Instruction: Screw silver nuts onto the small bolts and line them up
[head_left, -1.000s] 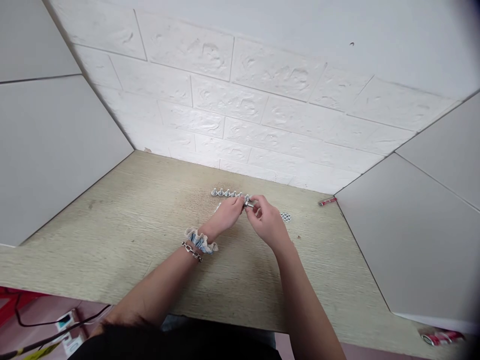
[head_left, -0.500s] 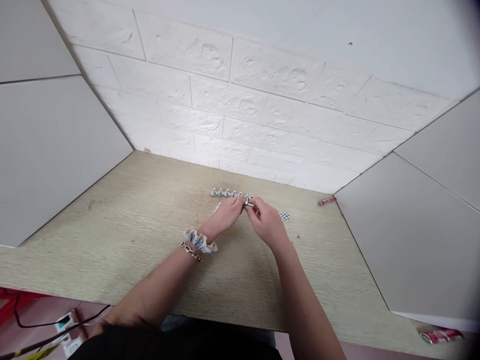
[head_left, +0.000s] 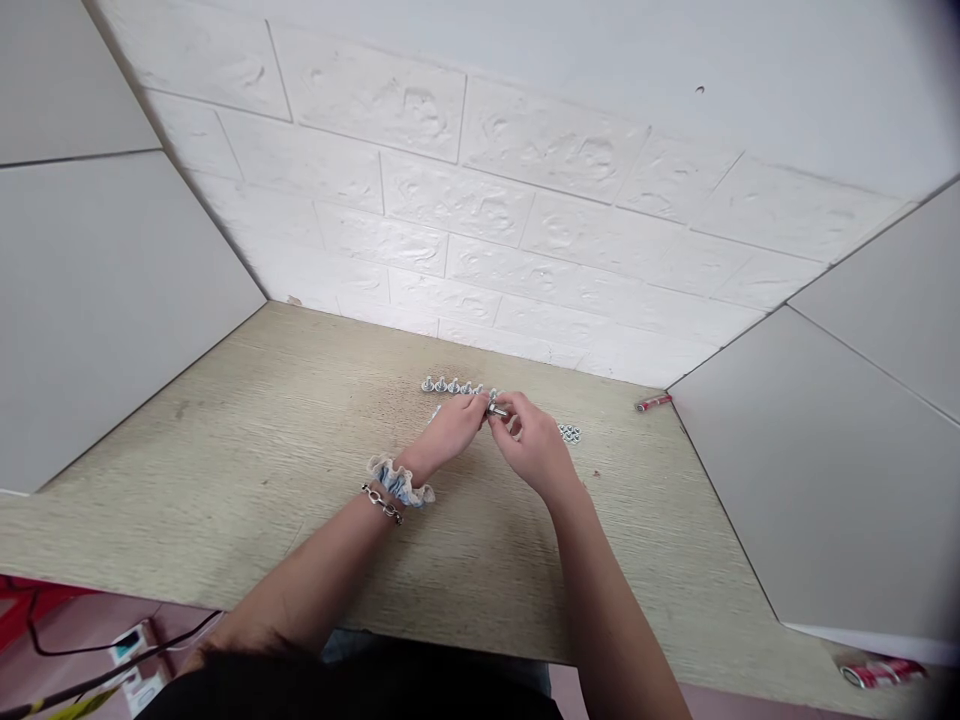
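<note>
The left hand [head_left: 448, 430] and right hand [head_left: 534, 447] are pinching a short metal bolt [head_left: 496, 409], fingers closed narrow on it, long axis running sideways, just past the right end of a row of bolts [head_left: 454, 386]. Small nuts [head_left: 570, 433] are lying further right of that row.

Left hand [head_left: 446, 430] and right hand [head_left: 534, 447] raised close together, fingertips [head_left: 480, 400] almost meeting, 2 forearms [head_left: 607, 610] angled inward.

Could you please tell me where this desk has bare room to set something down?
The widest free patch of the pale wood-grain desk lies between the left forearm and the grey left panel. Another lies between the right forearm and the right panel. Back centre is crowded: silver bolts in a row, the left hand, right hand, small metal nuts.
</note>
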